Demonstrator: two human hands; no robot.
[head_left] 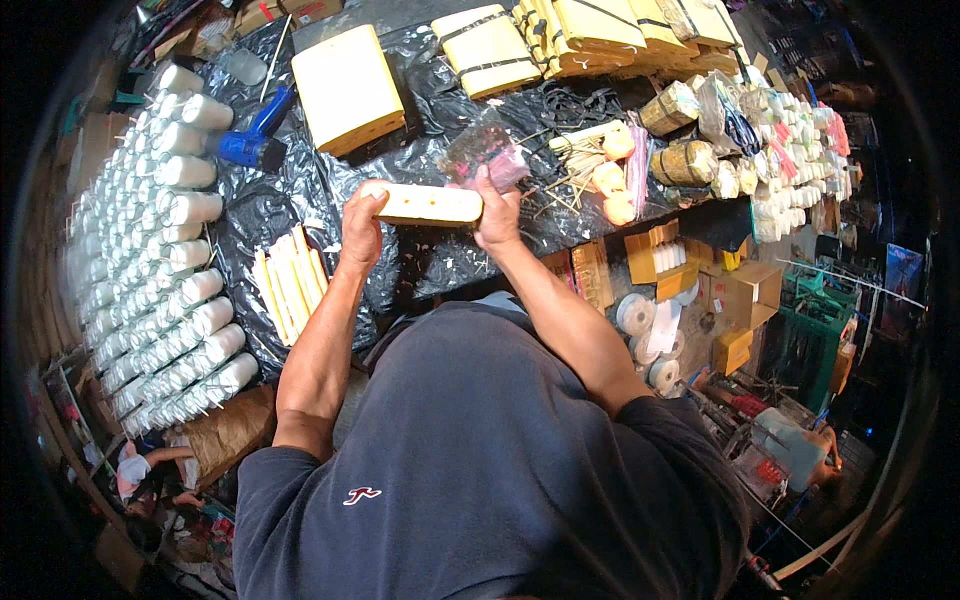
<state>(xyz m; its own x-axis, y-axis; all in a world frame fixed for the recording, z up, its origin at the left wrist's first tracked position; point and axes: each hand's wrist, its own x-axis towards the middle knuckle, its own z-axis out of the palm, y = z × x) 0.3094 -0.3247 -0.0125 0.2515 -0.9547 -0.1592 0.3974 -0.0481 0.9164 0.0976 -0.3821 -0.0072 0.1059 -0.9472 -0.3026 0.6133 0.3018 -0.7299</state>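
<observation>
A pale yellow block (430, 203) with small dark holes along its side is held level between my two hands. My left hand (362, 228) grips its left end, the thumb on the upper edge. At the opposite end, my right hand (497, 215) closes round the block with the thumb raised. Just beyond it lies a clear plastic bag (490, 158) with something pink in it. Thin yellow-orange sticks (290, 283) lie side by side near my left forearm. A larger yellow slab (348, 88) rests farther back on the black plastic sheet (300, 200).
Rows of white cylinders (190, 208) on rods line the left side, beside a blue blower (255, 140). Strapped yellow slabs (580, 35) are piled at the back. Orange lumps (612, 180) and thin sticks lie at right. Cardboard boxes (752, 293) and white spools (635, 315) stand below the table.
</observation>
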